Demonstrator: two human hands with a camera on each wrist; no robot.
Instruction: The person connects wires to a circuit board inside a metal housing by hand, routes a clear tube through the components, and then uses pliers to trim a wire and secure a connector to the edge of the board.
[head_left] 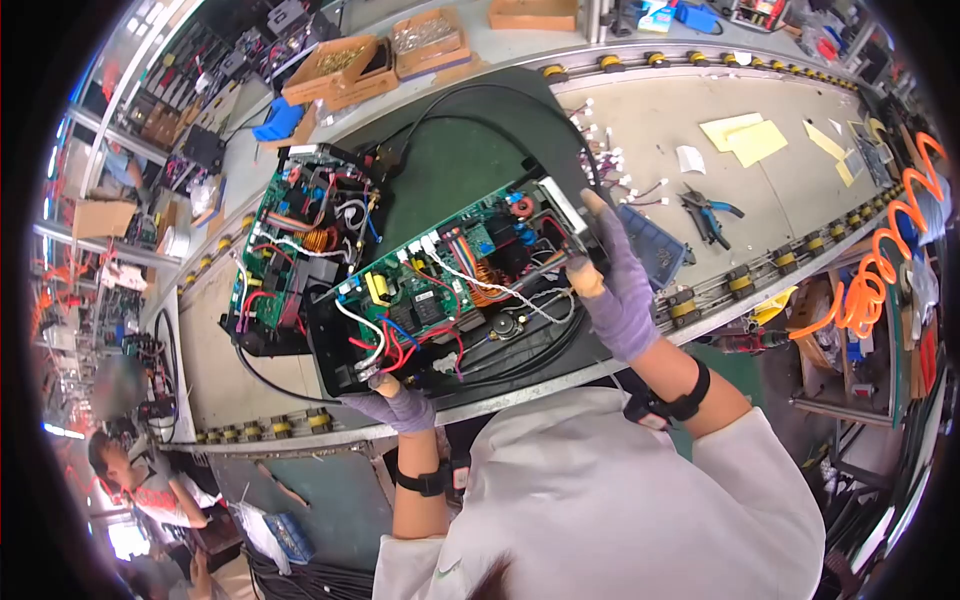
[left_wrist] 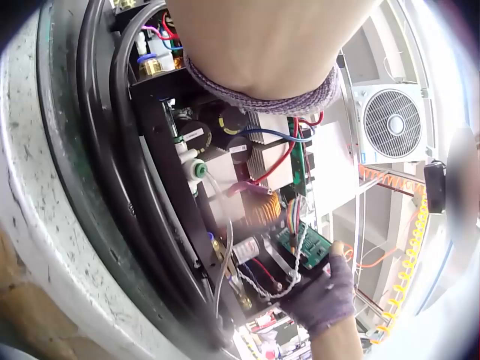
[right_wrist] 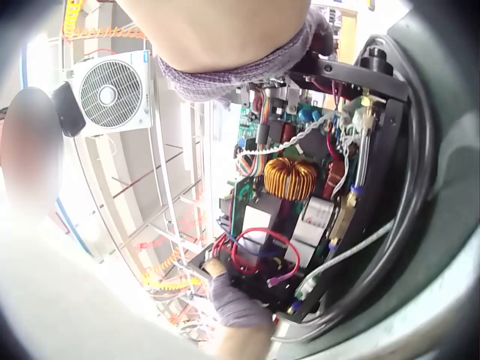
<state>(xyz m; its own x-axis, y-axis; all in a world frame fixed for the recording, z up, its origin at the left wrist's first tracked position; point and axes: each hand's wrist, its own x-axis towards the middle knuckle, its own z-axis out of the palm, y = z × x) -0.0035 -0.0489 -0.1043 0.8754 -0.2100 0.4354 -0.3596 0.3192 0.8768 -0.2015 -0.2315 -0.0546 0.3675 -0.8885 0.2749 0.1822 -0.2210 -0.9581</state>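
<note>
My white shirt [head_left: 640, 500] fills the near side, cut off below; beyond it the open circuit unit [head_left: 430, 300] sits over the green mat [head_left: 450, 160], between my hands; my right hand [head_left: 622, 295] grasps its right end; my left hand [head_left: 402, 407] grips its near left corner, most fingers hidden; a second unit [head_left: 315, 240], farther left, is partly covered by the first.

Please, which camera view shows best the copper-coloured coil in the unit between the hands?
The right wrist view: the copper-coloured coil appears largest and sharpest there. The left wrist view shows it smaller and partly blurred; the head view, only from farther away.
</note>
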